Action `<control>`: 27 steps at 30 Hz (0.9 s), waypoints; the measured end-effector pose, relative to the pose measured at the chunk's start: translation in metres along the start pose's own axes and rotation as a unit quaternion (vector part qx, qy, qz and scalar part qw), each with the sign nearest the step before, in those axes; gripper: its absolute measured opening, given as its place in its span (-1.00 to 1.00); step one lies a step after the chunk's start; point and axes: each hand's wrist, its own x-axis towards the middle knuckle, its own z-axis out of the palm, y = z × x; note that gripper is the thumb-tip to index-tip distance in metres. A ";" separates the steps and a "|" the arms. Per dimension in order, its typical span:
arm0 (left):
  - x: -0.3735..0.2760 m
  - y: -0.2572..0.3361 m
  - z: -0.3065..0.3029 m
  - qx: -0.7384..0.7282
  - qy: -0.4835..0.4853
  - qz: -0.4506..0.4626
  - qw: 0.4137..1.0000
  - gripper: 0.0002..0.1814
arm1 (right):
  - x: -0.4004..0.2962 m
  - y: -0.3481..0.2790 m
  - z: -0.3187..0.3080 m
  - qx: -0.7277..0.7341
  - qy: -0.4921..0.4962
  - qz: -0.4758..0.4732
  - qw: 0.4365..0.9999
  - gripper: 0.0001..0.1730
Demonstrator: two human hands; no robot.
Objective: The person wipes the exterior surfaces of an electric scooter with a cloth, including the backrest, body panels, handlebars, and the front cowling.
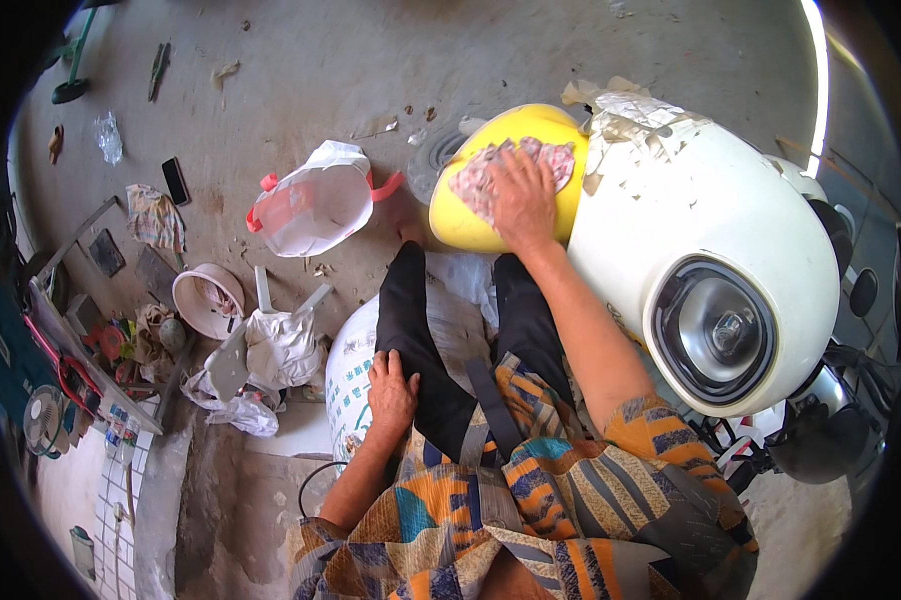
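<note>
My right hand (525,202) presses a red-and-white patterned cloth (471,182) against a rounded yellow part (544,124). Crumpled cloth shows on both sides of the fingers. The yellow part adjoins a large white rounded shell (690,202), which has ragged, torn tape or paper (630,124) along its near-yellow end. Set into the shell is a round lamp (720,330) with a dark rim and a bulb inside. My left hand (392,391) lies palm down on my black-clad leg (424,360), holding nothing. Under my legs is a stuffed white sack (353,375) bearing green writing.
A white bag with red handles (315,206) stands left of the yellow part. Farther left are a phone (174,181), a checked rag (156,216), a pale bucket (209,300) and a small cloth-draped chair (282,349). Pliers (158,71) lie on the concrete floor (330,60).
</note>
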 end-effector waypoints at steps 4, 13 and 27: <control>0.018 0.006 0.018 0.076 -0.047 -0.095 0.991 0.00 | 0.057 0.031 0.014 -0.089 -0.060 0.108 0.988 -0.67; 0.026 0.014 0.019 0.088 -0.054 -0.095 0.990 0.08 | 0.070 0.007 0.032 -0.040 -0.170 0.072 0.982 -0.72; 0.021 0.005 0.033 0.089 -0.026 -0.082 0.992 0.09 | 0.004 -0.007 0.004 0.010 -0.008 -0.050 0.999 -0.73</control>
